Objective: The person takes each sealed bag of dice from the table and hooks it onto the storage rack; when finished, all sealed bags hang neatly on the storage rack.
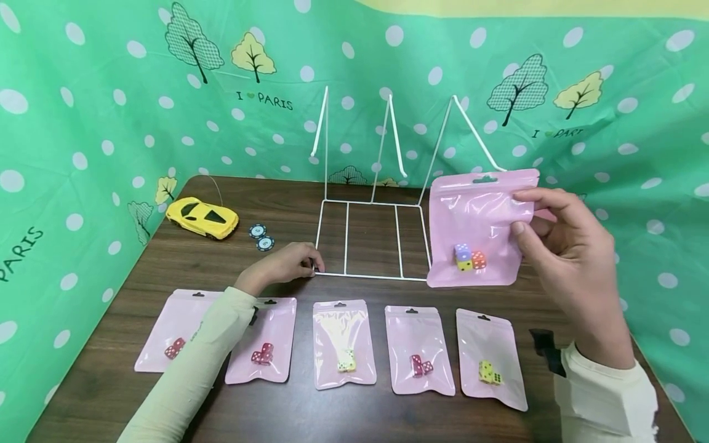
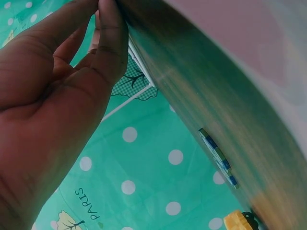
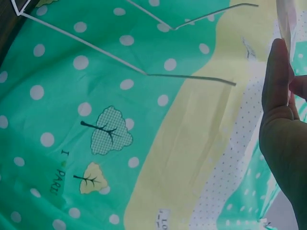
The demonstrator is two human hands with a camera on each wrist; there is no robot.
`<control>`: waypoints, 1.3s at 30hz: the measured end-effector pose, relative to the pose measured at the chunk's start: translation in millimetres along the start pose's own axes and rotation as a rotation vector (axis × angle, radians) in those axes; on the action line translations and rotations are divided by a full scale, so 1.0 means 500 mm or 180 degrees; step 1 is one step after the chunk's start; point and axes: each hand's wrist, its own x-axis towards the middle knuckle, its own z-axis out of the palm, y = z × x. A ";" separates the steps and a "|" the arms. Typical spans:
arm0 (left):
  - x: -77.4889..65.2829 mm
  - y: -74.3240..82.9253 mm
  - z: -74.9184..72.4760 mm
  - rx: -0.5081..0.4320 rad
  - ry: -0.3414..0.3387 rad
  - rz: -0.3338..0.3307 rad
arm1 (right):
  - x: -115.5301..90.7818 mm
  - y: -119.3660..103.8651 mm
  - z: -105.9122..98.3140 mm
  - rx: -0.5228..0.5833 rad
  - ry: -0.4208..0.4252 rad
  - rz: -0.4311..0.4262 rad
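Note:
A pink zip bag (image 1: pixel 471 215) with purple, yellow and orange dice (image 1: pixel 479 260) hangs upright from my right hand (image 1: pixel 581 258). Thumb and fingers pinch its right edge. The bag's hole lies close to the tip of the rack's right prong in the head view; whether they touch I cannot tell. At the front left corner of the white wire rack (image 1: pixel 372 276), my left hand (image 1: pixel 279 266) pinches the base wire. The left wrist view shows that hand's thumb and fingertips together, the grip itself cut off at the top.
Several pink bags with dice lie in a row along the front, among them one (image 1: pixel 340 326) in the middle. A yellow toy car (image 1: pixel 202 218) and two poker chips (image 1: pixel 261 237) sit left of the rack. Behind the table hangs a green dotted cloth (image 1: pixel 432 37).

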 end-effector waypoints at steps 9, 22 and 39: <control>0.002 0.002 -0.003 0.0010 -0.0013 -0.0029 | 0.007 0.011 -0.016 -0.0114 0.0335 0.0257; -0.003 -0.008 0.007 -0.0010 -0.0035 -0.0029 | 0.007 0.044 -0.017 -0.0136 0.0559 0.0621; 0.003 -0.008 0.005 -0.0026 -0.0041 -0.0054 | 0.007 0.076 -0.031 -0.0067 0.0615 0.0847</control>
